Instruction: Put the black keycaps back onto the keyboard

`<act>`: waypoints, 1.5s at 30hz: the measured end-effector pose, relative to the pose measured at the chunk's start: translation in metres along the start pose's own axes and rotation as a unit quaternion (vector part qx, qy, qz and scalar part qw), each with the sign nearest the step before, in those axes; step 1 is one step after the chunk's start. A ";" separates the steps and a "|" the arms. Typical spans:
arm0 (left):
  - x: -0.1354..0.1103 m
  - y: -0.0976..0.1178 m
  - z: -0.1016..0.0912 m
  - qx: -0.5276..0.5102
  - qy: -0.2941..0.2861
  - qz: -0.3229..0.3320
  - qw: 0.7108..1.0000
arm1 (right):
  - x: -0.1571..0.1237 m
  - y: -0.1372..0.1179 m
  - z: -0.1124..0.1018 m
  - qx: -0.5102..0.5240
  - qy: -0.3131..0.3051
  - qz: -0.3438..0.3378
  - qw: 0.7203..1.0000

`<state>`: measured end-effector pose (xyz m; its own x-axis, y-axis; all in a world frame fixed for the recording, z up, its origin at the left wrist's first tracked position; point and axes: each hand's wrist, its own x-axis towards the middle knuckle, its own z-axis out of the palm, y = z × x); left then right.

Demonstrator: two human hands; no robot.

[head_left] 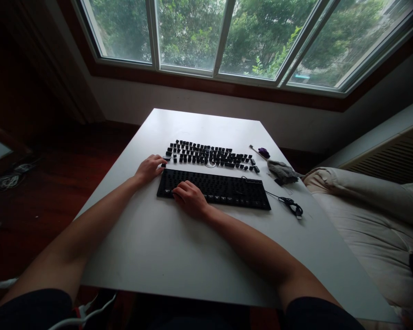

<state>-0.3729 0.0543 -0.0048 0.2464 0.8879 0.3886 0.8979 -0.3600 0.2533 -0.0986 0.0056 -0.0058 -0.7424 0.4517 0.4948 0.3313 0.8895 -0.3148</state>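
A black keyboard [227, 189] lies across the white table, its upper area mostly bare of caps and a row of keycaps along its near edge. Beyond it, many loose black keycaps [192, 158] stand in rough rows. My left hand [150, 168] is at the keyboard's far left corner, thumb and fingers closed around a dark keycap [163, 165]. My right hand [190, 197] rests over the near left part of the keyboard, fingers bent and close together. What lies under its fingertips is hidden.
A coiled black cable [291, 204] runs off the keyboard's right side. Farther right are a grey cloth [282, 172], a small brush [256, 150] and a purple item [263, 153]. A beige cushioned seat [361, 220] adjoins the table's right edge; windows stand behind.
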 end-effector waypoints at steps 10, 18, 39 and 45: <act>-0.010 0.007 -0.010 -0.172 0.023 -0.055 0.983 | -0.002 0.001 0.001 0.009 0.008 -0.002 1.000; -0.062 0.048 -0.046 -0.257 -0.046 -0.007 0.965 | -0.001 0.002 0.005 0.012 0.030 -0.013 0.999; -0.085 0.066 -0.037 -0.249 -0.044 -0.027 0.967 | 0.001 0.002 0.006 0.007 0.026 -0.016 1.000; -0.085 0.065 -0.032 -0.219 -0.016 0.000 0.976 | 0.001 0.002 0.007 0.003 0.021 -0.014 1.000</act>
<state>-0.3476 -0.0538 0.0068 0.2636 0.8943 0.3615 0.6578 -0.4408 0.6108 -0.1022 0.0077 -0.0115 -0.7256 0.4292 0.5378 0.3073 0.9015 -0.3048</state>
